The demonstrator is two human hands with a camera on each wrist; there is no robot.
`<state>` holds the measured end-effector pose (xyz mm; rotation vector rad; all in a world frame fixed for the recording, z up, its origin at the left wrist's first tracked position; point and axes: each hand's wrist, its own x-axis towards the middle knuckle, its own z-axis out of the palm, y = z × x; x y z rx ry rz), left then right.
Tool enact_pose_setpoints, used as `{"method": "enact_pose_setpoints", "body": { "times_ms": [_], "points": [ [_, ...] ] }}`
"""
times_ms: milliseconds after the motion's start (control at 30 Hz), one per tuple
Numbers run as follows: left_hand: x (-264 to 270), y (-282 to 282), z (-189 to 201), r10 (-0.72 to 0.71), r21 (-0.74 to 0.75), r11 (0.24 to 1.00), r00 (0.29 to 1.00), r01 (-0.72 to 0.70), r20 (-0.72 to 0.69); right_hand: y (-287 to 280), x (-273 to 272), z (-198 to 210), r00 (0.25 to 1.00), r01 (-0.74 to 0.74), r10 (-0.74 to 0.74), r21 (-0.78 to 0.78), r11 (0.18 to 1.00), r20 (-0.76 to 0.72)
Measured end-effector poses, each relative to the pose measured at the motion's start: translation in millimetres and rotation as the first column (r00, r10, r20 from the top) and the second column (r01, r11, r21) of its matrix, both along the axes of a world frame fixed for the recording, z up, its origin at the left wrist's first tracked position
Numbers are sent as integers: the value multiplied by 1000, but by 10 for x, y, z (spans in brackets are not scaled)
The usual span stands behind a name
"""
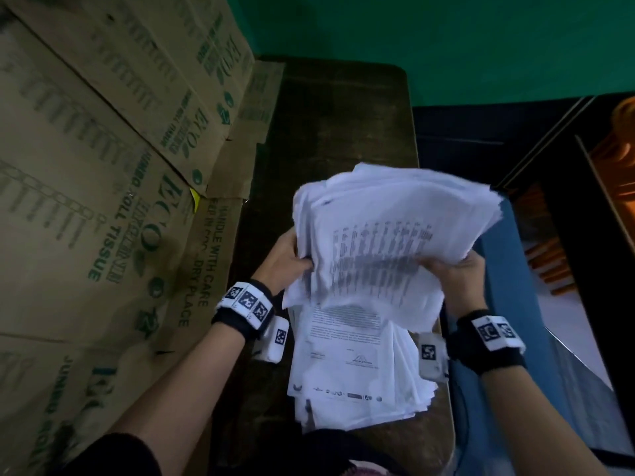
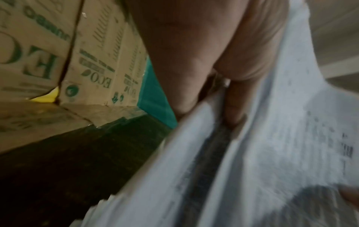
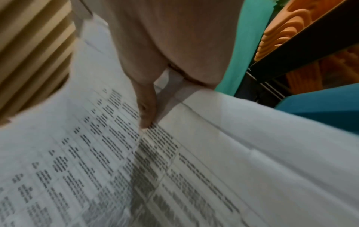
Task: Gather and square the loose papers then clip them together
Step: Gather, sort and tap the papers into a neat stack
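Both hands hold a thick, uneven stack of printed white papers above the dark table. My left hand grips its left edge, and its fingers are tucked between the sheets. At the stack's right edge my right hand grips it, thumb pressed on the top sheet with the printed table. A second loose pile of papers lies on the table below the held stack, its edges fanned out. No clip is in view.
Flattened cardboard boxes printed with green text lean along the left side of the table. A blue surface and a dark shelf with orange items stand to the right. A green wall is behind.
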<state>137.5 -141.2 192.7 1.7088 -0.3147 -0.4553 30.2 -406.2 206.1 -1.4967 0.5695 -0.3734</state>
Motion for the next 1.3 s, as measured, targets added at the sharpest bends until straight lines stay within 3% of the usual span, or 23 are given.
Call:
{"method": "enact_pose_setpoints", "body": {
  "times_ms": [100,233,333,400,433,500,533,600,667,700,767,833,967,1100,1167,1300],
  "points": [
    [-110,154,-171,-62,-104,994,980,42,-191,-167,-66,-115,995,-77,78,27,997,-53],
    [-489,175,-658,-12,-188,978,879,-88,-477,-144,-193,-542,950,-103,111,43,994,-290],
    [-655,184,-969,92,-107,976,798,-192,-596,-111,-228,-987,898,-120,119,24,992,-424],
    [-701,179,-1119,185,-6,972,786,-234,-590,-56,-197,-1151,814,-263,173,-86,961,-554],
    [-710,175,-1149,218,26,968,782,-251,-584,-23,-172,-1201,731,-401,214,-156,903,-648],
    [-705,187,-1173,275,58,953,770,-297,-576,47,-136,-1228,523,-668,206,-247,702,-827],
    [-694,203,-1179,297,61,945,766,-321,-571,92,-120,-1186,462,-754,147,-300,584,-875],
    [-672,236,-1211,333,79,933,758,-352,-560,293,-88,-1010,499,-837,87,-453,308,-862],
    [-670,254,-1234,329,69,933,759,-354,-562,559,-32,-890,563,-817,260,-575,34,-784],
    [-677,256,-1245,325,65,934,758,-352,-566,705,6,-856,537,-788,375,-608,-95,-755],
    [-684,243,-1225,333,61,929,758,-364,-561,948,95,-885,416,-697,523,-630,-342,-744],
    [-692,231,-1207,352,37,916,758,-399,-549,1068,195,-976,344,-617,562,-633,-468,-752],
    [-709,227,-1225,401,33,886,730,-462,-554,1080,293,-1129,308,-651,576,-609,-454,-758],
    [-768,179,-1225,427,79,880,709,-468,-561,961,292,-1192,365,-654,597,-653,-382,-715],
    [-799,175,-1274,419,123,894,705,-432,-572,893,261,-1170,394,-634,583,-669,-387,-711],
    [-826,132,-1375,363,266,927,803,-263,-472,784,227,-1039,435,-634,522,-661,-401,-733]
  ]
}}
